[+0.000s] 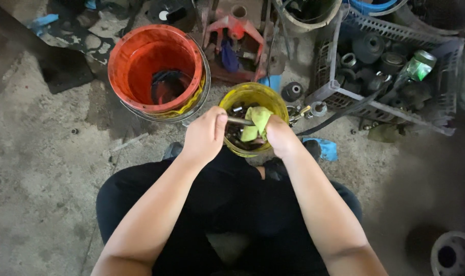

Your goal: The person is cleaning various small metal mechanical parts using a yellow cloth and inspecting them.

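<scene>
My left hand (204, 135) grips one end of a thin metal rod (239, 121) over a small yellow bucket (253, 94). My right hand (279, 134) holds a yellow-green cloth (258, 121) wrapped around the rod's other end. The bucket holds several dark metal parts. Both hands sit just above its near rim, in front of my knees in black trousers.
A larger red bucket (156, 71) with dark liquid stands to the left. A grey plastic crate (391, 66) full of metal parts and a green bottle (419, 66) lies to the right. A red metal tool (235, 43) stands behind. The concrete floor is stained.
</scene>
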